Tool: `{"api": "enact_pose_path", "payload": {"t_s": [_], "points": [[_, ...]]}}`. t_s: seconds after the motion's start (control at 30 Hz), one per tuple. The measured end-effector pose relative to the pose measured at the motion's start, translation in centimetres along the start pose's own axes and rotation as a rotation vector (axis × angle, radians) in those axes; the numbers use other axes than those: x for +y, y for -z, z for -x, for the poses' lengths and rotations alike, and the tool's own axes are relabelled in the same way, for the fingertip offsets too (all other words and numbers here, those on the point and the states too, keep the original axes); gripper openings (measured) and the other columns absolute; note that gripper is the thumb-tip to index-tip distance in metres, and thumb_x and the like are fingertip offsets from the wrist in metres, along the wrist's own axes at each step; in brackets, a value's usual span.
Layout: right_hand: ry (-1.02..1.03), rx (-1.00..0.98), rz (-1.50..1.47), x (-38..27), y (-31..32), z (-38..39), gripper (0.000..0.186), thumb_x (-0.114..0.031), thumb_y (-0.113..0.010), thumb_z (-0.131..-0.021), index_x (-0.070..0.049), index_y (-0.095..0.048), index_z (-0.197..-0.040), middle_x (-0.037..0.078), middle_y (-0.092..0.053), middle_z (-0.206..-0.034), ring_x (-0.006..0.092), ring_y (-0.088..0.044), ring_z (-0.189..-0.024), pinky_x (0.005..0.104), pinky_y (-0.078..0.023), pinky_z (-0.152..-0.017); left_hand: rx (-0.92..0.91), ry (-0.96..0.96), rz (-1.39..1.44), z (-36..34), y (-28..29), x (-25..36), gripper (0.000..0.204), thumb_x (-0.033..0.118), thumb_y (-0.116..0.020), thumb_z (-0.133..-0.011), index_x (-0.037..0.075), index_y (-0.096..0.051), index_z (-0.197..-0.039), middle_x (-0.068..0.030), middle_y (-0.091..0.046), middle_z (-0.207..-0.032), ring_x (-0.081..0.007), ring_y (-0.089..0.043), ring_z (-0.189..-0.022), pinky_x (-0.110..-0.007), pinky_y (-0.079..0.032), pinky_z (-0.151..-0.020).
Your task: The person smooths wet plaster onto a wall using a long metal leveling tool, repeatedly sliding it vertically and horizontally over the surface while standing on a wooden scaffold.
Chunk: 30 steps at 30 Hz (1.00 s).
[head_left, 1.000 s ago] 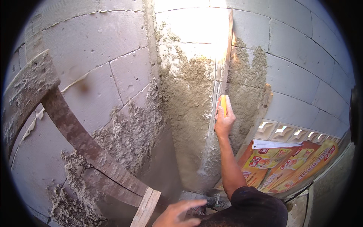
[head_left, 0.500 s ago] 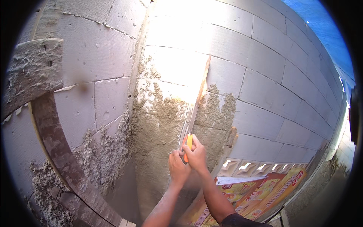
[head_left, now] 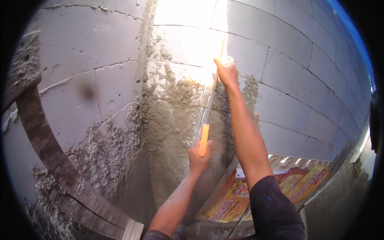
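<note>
A long, narrow straight strip (head_left: 208,98) stands slightly tilted against a block wall, over a patch of rough grey mortar (head_left: 170,116). High on the strip, my right hand (head_left: 227,73) is closed around it with the arm stretched up. Lower down, my left hand (head_left: 198,158) is closed on a small orange bar (head_left: 204,140), holding it upright along the strip. Its fingers are partly hidden, so whether they also grip the strip is unclear. Bright sunlight washes out the strip's top end.
A curved dark board (head_left: 52,144) crosses the left side, joined to a mortar-crusted plank (head_left: 25,66). Rough mortar (head_left: 106,160) covers the lower left wall. At lower right lie printed yellow-and-red sheets (head_left: 232,200) below a row of vent blocks (head_left: 298,161).
My right hand has let go of the orange bar and moved up to the strip's upper part. The bar is now in my left hand. The view has shifted.
</note>
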State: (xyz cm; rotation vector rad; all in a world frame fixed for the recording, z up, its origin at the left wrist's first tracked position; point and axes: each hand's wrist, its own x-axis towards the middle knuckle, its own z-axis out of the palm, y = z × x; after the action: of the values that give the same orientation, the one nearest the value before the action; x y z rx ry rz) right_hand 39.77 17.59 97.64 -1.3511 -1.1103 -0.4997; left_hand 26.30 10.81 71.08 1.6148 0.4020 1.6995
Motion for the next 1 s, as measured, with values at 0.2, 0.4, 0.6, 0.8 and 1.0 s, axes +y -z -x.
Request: {"api": "enact_pose_path", "payload": {"t_s": [0.2, 0.4, 0.6, 0.8, 1.0], "points": [[-0.125, 0.051, 0.105, 0.6, -4.6, -1.5, 0.028, -0.016, -0.056, -0.078, 0.009, -0.066, -0.085, 0.033, -0.066, -0.089, 0.048, -0.064, -0.091, 0.0487, -0.051, -0.081, 0.059, -0.054, 0.006, -0.4, -0.7, -1.6, 0.035, 0.023, -0.065, -0.093, 0.0, -0.054, -0.068, -0.0142, -0.047, -0.052, -0.0246, -0.047, -0.042, -0.04, -0.037, -0.046], [0.091, 0.029, 0.234, 4.6, -5.6, -5.9, 0.024, -0.012, -0.053, -0.076, 0.008, -0.065, -0.083, 0.033, -0.065, -0.09, 0.0485, -0.063, -0.092, 0.0503, -0.05, -0.081, -0.013, -0.026, 0.0, -2.6, -1.0, -1.4, 0.034, 0.023, -0.064, -0.094, -0.001, -0.056, -0.071, -0.0036, -0.046, -0.053, -0.0109, -0.041, -0.05, -0.034, -0.034, -0.047], [-0.069, 0.07, 0.052, 0.6, -5.6, -4.0, 0.023, -0.012, -0.054, -0.077, 0.007, -0.064, -0.085, 0.031, -0.066, -0.091, 0.047, -0.064, -0.093, 0.0493, -0.05, -0.082, 0.049, -0.042, 0.021, -3.5, -0.6, -2.2, 0.037, 0.025, -0.067, -0.093, -0.001, -0.055, -0.069, -0.0091, -0.047, -0.051, -0.0151, -0.043, -0.045, -0.036, -0.036, -0.046], [-0.094, -0.029, 0.121, 1.7, -5.4, -4.4, 0.021, -0.01, -0.055, -0.078, 0.008, -0.063, -0.086, 0.031, -0.066, -0.092, 0.0455, -0.065, -0.093, 0.048, -0.051, -0.08, -0.007, -0.06, 0.004, -3.4, -0.5, -1.9, 0.037, 0.026, -0.067, -0.093, 0.0, -0.055, -0.069, -0.0113, -0.05, -0.051, -0.0189, -0.048, -0.042, -0.037, -0.037, -0.045], [0.082, -0.036, 0.351, 5.8, -7.0, -3.7, 0.022, -0.011, -0.054, -0.078, 0.008, -0.064, -0.082, 0.032, -0.065, -0.088, 0.0469, -0.065, -0.09, 0.0494, -0.052, -0.081, -0.005, 0.066, -0.033, -1.0, -0.5, -2.9, 0.036, 0.025, -0.067, -0.092, 0.001, -0.055, -0.068, -0.0156, -0.052, -0.053, -0.0278, -0.054, -0.044, -0.039, -0.04, -0.046]]}}
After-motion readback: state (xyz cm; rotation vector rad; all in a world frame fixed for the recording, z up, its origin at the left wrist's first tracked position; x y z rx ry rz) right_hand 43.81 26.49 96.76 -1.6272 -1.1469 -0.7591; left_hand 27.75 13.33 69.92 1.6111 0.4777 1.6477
